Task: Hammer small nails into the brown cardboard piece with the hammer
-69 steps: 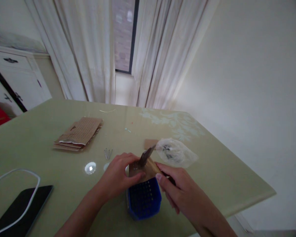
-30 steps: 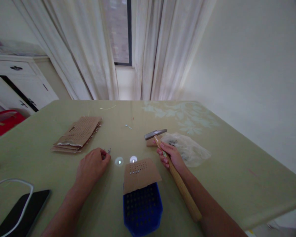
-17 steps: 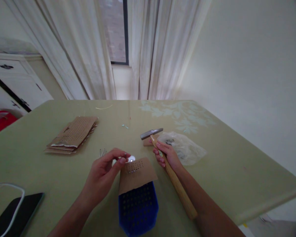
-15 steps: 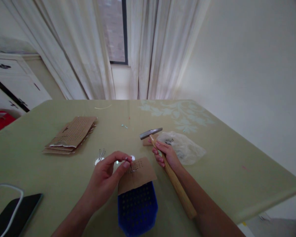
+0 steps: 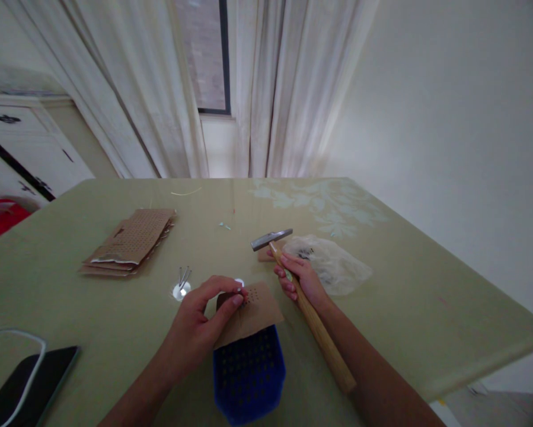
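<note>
My right hand (image 5: 302, 277) is wrapped round the wooden handle of a hammer (image 5: 322, 335), its steel head tilted up at the far end. Above a blue perforated plastic basket (image 5: 249, 379), a piece of brown cardboard (image 5: 255, 320) with rows of small holes lies across the far part. Over that cardboard, the thumb and forefinger of my left hand (image 5: 206, 317) pinch a small nail (image 5: 239, 289), mostly hidden by the fingers. Several loose nails (image 5: 184, 276) stand on a shiny round disc (image 5: 181, 290) left of that hand.
Stacked punched cardboard sheets (image 5: 133, 240) lie at the left. A clear plastic bag (image 5: 332, 267) rests behind my right hand, beside a small brown block (image 5: 266, 254). A dark tablet-like device (image 5: 48, 379) with a white cable (image 5: 37, 362) sits front left. Blue scraps (image 5: 224, 225) lie farther back.
My left thumb and forefinger have shifted slightly to the right over the cardboard, still pinching the nail. The right hand and hammer have hardly moved.
</note>
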The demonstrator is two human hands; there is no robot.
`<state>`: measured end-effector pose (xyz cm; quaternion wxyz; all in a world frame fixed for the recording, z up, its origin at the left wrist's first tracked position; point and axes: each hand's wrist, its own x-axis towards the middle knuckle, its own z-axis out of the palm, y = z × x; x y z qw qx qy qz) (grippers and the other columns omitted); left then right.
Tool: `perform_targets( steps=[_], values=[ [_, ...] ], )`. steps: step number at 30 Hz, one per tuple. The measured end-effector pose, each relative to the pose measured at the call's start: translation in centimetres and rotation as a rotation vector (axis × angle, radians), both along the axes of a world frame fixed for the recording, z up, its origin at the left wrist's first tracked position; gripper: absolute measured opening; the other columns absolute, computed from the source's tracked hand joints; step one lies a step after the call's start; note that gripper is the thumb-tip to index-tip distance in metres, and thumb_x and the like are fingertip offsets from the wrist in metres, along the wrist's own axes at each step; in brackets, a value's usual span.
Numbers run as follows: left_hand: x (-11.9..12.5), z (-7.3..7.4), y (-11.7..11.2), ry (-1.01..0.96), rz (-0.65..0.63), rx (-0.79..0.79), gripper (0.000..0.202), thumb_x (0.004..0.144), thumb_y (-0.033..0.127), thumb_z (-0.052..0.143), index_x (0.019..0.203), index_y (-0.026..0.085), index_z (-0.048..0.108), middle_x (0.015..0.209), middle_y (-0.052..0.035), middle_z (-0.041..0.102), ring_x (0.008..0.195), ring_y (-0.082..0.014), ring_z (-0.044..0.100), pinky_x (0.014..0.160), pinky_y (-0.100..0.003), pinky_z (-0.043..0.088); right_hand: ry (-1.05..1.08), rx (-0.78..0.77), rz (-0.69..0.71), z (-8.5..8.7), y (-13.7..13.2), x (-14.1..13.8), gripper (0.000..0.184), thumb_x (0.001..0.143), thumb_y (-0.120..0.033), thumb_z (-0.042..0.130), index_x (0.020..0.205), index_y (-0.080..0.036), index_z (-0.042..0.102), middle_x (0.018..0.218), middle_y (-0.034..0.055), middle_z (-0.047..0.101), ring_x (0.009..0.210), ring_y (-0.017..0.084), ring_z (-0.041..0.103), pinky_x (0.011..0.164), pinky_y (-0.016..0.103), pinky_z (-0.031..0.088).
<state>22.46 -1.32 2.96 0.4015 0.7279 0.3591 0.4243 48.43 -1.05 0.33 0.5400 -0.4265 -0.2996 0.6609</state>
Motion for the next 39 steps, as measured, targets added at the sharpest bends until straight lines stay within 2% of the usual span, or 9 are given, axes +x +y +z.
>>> perform_targets(
  steps=[11,21,30,35,39],
  values=[
    [0.1,0.1,-0.2,-0.010,0.003,0.013,0.012,0.100,0.031,0.073,0.097,0.026,0.084,0.099,-0.0058,0.084,0.092,-0.0224,0.078,0.083,-0.033,0.063,-0.005,-0.005,0.009,0.1,0.0,0.0,0.053,0.089,-0.044,0.085,0.134,-0.018,0.074,0.069,-0.0058,0.059,0.039,0.006,0.040,0.031,0.017,0.032],
    [0.2,0.0,-0.1,-0.016,-0.009,0.062,0.011,0.101,0.026,0.072,0.097,0.026,0.083,0.097,-0.0037,0.084,0.089,-0.0199,0.078,0.081,-0.029,0.061,-0.008,-0.008,0.011,0.2,0.1,-0.2,0.048,0.089,-0.042,0.085,0.128,-0.017,0.075,0.069,-0.0062,0.058,0.039,0.006,0.039,0.031,0.017,0.032],
    [0.2,-0.1,-0.2,0.006,-0.005,0.073,0.011,0.101,0.026,0.071,0.097,0.026,0.082,0.098,-0.0040,0.083,0.090,-0.0205,0.077,0.082,-0.030,0.060,-0.026,0.005,0.017,0.5,0.0,-0.3,0.047,0.088,-0.043,0.086,0.126,-0.018,0.075,0.068,-0.0060,0.058,0.039,0.006,0.040,0.030,0.017,0.032],
    [0.1,-0.1,-0.2,0.049,-0.002,0.121,0.012,0.103,0.027,0.070,0.097,0.026,0.081,0.098,-0.0043,0.083,0.092,-0.0219,0.076,0.085,-0.033,0.059,-0.058,0.023,0.017,0.7,-0.1,-0.4,0.050,0.088,-0.045,0.086,0.128,-0.017,0.076,0.068,-0.0055,0.058,0.038,0.006,0.039,0.030,0.017,0.031],
    [-0.1,0.1,-0.2,0.093,0.001,0.216,0.010,0.103,0.026,0.071,0.099,0.027,0.080,0.096,-0.0033,0.084,0.090,-0.0223,0.076,0.086,-0.036,0.056,-0.109,0.052,0.022,1.6,-0.3,-0.2,0.047,0.088,-0.045,0.085,0.125,-0.017,0.076,0.068,-0.0061,0.058,0.038,0.006,0.039,0.030,0.017,0.031]
  ],
)
